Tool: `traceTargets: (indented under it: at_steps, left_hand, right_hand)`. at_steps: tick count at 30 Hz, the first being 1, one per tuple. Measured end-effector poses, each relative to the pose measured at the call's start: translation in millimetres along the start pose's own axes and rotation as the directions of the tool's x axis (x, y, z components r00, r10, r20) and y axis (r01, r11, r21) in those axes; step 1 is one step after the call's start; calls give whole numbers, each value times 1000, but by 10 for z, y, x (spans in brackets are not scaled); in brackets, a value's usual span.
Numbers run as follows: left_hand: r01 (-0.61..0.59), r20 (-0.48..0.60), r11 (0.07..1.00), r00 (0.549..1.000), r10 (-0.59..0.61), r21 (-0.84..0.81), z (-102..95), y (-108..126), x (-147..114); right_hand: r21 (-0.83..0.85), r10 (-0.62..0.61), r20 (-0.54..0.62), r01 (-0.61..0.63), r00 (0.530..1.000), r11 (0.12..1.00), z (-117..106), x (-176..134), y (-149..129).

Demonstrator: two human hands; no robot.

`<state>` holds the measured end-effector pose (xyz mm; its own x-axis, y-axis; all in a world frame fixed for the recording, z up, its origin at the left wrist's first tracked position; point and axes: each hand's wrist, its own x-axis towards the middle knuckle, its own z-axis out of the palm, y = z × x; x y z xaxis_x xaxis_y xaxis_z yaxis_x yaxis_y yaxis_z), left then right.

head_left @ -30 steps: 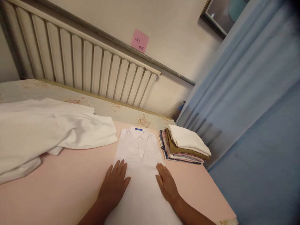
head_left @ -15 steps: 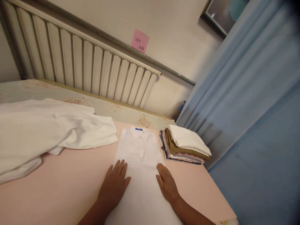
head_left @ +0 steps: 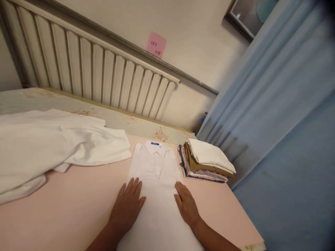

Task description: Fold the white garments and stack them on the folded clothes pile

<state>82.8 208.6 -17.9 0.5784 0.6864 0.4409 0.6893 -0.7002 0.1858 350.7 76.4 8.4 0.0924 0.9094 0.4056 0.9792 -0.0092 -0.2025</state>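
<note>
A white shirt (head_left: 158, 205) is being touched by the flat left hand (head_left: 127, 206) and right hand (head_left: 187, 205), nothing being gripped.

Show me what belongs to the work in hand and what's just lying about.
Likely in the work:
white shirt, left hand and right hand on its edges
pink cover beneath
perhaps loose white cloth and folded stack

Seemingly just around:
pink note
radiator
blue curtain
framed picture
</note>
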Motion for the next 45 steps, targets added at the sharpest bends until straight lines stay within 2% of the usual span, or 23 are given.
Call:
traceTargets:
  at_steps: [7, 15, 27, 34, 37, 40, 43, 45]
  left_hand:
    - [-10, -18, 1000, 1000, 10, -13, -8, -5, -6]
    - [6, 59, 1000, 998, -6, -9, -80, -14, 12]
    - [-10, 91, 998, 996, 4, 60, -197, 13, 23]
    - [36, 188, 997, 981, -47, 64, -312, 42, 27]
    - [114, 237, 989, 963, -132, 89, -391, 166, 28]
    - [221, 215, 965, 945, -248, 143, -434, 453, 0]
    - [121, 160, 986, 977, -139, 116, -364, 837, -100]
    - [38, 161, 996, 986, -50, 77, -271, 1063, -200]
  right_hand:
    - [-7, -2, 2, 2, 1000, 1000, -2, 4, -7]
    - [-12, 1, 1, -1, 1000, 1000, -12, 12, -13]
    - [-34, -51, -83, 48, 995, 998, 65, -14, 40]
    - [-53, -54, -90, 49, 995, 997, 64, -27, 36]
    - [-58, -59, -94, 53, 994, 997, 71, -30, 41]
    - [-61, -56, -86, 51, 995, 997, 66, -29, 42]
    - [-63, -58, -69, 53, 996, 997, 52, -29, 40]
    - [-66, -60, -68, 56, 996, 996, 48, -33, 40]
